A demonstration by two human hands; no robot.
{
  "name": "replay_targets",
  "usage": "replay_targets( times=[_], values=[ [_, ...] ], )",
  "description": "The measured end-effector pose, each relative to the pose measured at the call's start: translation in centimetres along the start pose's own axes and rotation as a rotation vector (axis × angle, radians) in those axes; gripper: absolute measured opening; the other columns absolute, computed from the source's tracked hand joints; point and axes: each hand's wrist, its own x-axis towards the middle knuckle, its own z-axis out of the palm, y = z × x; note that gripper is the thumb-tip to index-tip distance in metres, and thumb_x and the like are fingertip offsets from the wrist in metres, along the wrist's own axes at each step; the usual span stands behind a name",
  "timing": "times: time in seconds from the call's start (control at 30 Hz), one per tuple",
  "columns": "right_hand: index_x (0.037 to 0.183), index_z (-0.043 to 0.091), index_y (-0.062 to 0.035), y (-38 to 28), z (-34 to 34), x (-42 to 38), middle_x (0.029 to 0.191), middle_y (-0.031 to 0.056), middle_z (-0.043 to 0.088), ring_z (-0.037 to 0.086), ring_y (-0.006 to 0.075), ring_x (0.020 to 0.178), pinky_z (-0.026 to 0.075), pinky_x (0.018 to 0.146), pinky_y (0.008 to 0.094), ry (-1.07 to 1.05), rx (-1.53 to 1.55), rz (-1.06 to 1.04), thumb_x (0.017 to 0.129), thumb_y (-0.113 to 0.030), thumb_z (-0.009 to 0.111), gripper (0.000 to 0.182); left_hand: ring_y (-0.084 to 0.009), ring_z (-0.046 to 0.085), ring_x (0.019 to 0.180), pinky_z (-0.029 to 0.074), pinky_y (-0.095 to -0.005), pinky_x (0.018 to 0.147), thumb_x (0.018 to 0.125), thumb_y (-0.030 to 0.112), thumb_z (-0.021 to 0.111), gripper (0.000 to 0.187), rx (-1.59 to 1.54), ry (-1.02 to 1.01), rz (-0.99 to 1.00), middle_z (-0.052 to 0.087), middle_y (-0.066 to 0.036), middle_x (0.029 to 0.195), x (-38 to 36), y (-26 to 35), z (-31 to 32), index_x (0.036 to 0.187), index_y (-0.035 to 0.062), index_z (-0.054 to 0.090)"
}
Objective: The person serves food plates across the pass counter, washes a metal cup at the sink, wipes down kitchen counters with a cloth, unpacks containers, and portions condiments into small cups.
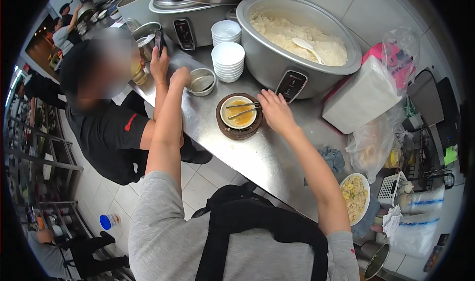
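My right hand (276,110) is closed around metal tongs (243,105), its fingers partly hiding their near end. The two prongs reach left over a small white bowl (223,114) with yellow-orange liquid inside. This bowl sits in a round dark wooden holder (241,134) on the steel counter. Farther left, my left hand (181,77) is closed at the edge of a round metal strainer (201,83), seemingly gripping its handle, which the fingers hide. Under the strainer is a small metal bowl (204,93).
A large rice cooker (267,58) full of rice, with a white paddle (308,48), stands behind. Stacked white bowls (228,58) are beside it. At right are a white box (361,98) and a plate of fried rice (355,198). A person (106,147) holding a phone (159,41) is close at left.
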Motion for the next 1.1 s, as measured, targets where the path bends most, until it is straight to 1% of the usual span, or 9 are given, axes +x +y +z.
replay_targets(
  times=[0.17,0.2,0.27,0.4,0.63,0.87,0.97,1.03,1.1],
  values=[
    [0.099,0.054,-0.0026,-0.2,-0.2,1.1,0.1,0.0109,0.057,0.051,0.0249,0.103,0.035,0.095,0.0463,-0.335,-0.086,0.071,0.074,0.001,0.052,0.025,-0.0316,0.063,0.081,0.053,-0.0384,0.066,0.074,0.007,0.051,0.027,-0.102,-0.035,0.083,0.062,-0.022,0.094,-0.4,-0.7,-0.3,0.098,0.0031,0.063],
    [0.088,0.054,-0.003,0.2,0.1,0.5,0.09,0.0083,0.057,0.053,0.0235,0.094,0.039,0.09,0.0427,-0.207,-0.075,0.036,0.073,0.002,0.051,0.016,-0.0301,0.065,0.072,0.054,-0.0365,0.061,0.072,0.007,0.052,0.026,-0.114,-0.01,0.127,0.063,-0.021,0.087,-1.1,-0.7,-1.1,0.095,0.0035,0.064],
    [0.087,0.054,-0.0029,0.4,-0.6,-0.5,0.089,0.009,0.057,0.053,0.0244,0.092,0.04,0.087,0.0413,-0.199,-0.014,0.09,0.073,0.001,0.052,0.015,-0.0262,0.065,0.058,0.054,-0.0327,0.05,0.069,0.004,0.054,0.025,-0.148,0.021,0.218,0.064,-0.019,0.074,-2.8,-0.2,-3.1,0.091,0.0022,0.065],
    [0.083,0.053,-0.0018,0.2,-0.9,-2.8,0.086,0.0112,0.055,0.053,0.0267,0.089,0.043,0.078,0.0392,-0.085,0.129,0.166,0.073,0.0,0.052,0.01,-0.0248,0.064,0.053,0.054,-0.0322,0.049,0.066,0.003,0.054,0.028,-0.186,-0.094,0.489,0.063,-0.02,0.069,-7.6,2.9,-4.6,0.092,-0.0013,0.064],
    [0.084,0.053,0.001,-0.3,-1.3,-3.6,0.085,0.014,0.053,0.051,0.0284,0.089,0.044,0.077,0.0385,0.083,0.133,0.203,0.073,-0.001,0.052,0.011,-0.0195,0.06,0.048,0.051,-0.0289,0.044,0.067,0.002,0.055,0.025,-0.245,-0.326,0.6,0.063,-0.016,0.066,-13.7,8.4,-1.3,0.09,-0.0017,0.064],
    [0.09,0.055,0.0016,-0.6,-6.8,-5.1,0.085,0.0134,0.052,0.051,0.0286,0.087,0.044,0.076,0.0387,0.221,0.036,0.325,0.071,0.002,0.052,0.019,-0.0185,0.06,0.05,0.05,-0.0287,0.044,0.07,0.009,0.06,0.031,-0.305,-0.295,0.457,0.062,-0.016,0.067,-13.5,7.7,-0.4,0.099,-0.003,0.06],
    [0.089,0.056,0.0009,-1.6,-7.6,-3.0,0.085,0.0132,0.052,0.051,0.0287,0.086,0.044,0.074,0.0384,0.251,0.166,0.225,0.069,0.003,0.052,0.021,-0.0179,0.06,0.05,0.049,-0.0283,0.043,0.076,0.028,0.064,0.046,-0.367,-0.236,0.465,0.063,-0.015,0.068,-13.8,6.9,-0.4,0.11,-0.0022,0.055],
    [0.086,0.056,0.0004,-2.1,-7.9,-1.3,0.084,0.0139,0.052,0.051,0.0295,0.085,0.044,0.074,0.0388,0.122,0.012,0.131,0.068,0.003,0.052,0.019,-0.0154,0.059,0.052,0.048,-0.027,0.042,0.08,0.037,0.06,0.05,-0.399,-0.137,0.424,0.063,-0.012,0.076,-14.3,5.9,-1.0,0.115,0.0024,0.053],
    [0.083,0.055,0.0003,-2.3,-9.1,0.2,0.083,0.014,0.053,0.052,0.0298,0.084,0.043,0.074,0.039,-0.027,-0.078,0.061,0.068,0.002,0.051,0.015,-0.0166,0.059,0.051,0.048,-0.0294,0.049,0.082,0.033,0.058,0.041,-0.418,0.092,0.56,0.062,-0.013,0.073,-15.0,4.1,-0.1,0.109,0.0018,0.056]
  ],
)
